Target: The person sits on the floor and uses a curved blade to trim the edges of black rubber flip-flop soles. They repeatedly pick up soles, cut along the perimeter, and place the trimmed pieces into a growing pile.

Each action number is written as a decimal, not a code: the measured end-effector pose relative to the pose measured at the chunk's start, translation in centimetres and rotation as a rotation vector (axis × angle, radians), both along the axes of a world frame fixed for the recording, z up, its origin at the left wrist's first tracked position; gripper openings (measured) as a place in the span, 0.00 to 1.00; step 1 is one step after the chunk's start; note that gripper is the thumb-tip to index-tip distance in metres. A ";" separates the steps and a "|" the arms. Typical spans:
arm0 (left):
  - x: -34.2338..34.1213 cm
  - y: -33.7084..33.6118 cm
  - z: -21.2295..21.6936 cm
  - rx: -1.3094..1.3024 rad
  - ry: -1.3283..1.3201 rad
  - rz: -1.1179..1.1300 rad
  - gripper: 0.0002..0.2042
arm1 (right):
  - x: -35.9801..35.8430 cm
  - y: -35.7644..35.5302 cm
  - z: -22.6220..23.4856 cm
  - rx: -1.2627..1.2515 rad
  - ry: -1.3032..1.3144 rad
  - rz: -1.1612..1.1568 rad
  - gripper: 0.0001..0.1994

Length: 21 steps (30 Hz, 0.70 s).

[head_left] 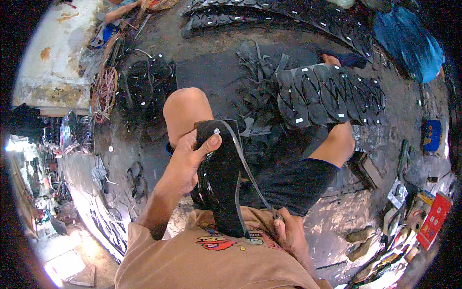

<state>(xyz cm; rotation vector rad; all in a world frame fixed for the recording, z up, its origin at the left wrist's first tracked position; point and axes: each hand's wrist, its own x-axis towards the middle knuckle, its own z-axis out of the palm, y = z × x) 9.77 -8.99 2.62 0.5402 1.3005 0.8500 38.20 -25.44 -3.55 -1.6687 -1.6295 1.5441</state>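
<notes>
My left hand is closed round the far end of a black sandal. Its thumb presses on the flat face beside a small round white sticker. The sandal stretches from that hand back to my shirt, and shiny curved straps show along its left side. A thin dark strip hangs from the far edge of the sandal and runs down the right side. My right hand, closed in front of my shirt, grips the strip's lower end. Whether those fingers also hold a tool I cannot make out.
A row of finished-looking black flip-flops lies beyond my right leg. Beside it is a heap of black offcuts. More sandals lie at the far left. A blue plastic bag sits far right, and a red box near right.
</notes>
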 end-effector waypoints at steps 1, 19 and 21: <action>0.2 0.2 0.1 0.017 0.027 -0.023 0.20 | 0.0 1.1 -0.5 -0.014 -0.029 0.012 0.15; 0.0 4.6 1.7 0.301 0.158 -0.128 0.16 | -7.0 27.9 -4.6 0.449 0.463 0.027 0.23; -3.1 5.4 1.6 0.396 -0.093 0.114 0.15 | -3.7 26.4 -5.1 0.408 0.428 -0.232 0.23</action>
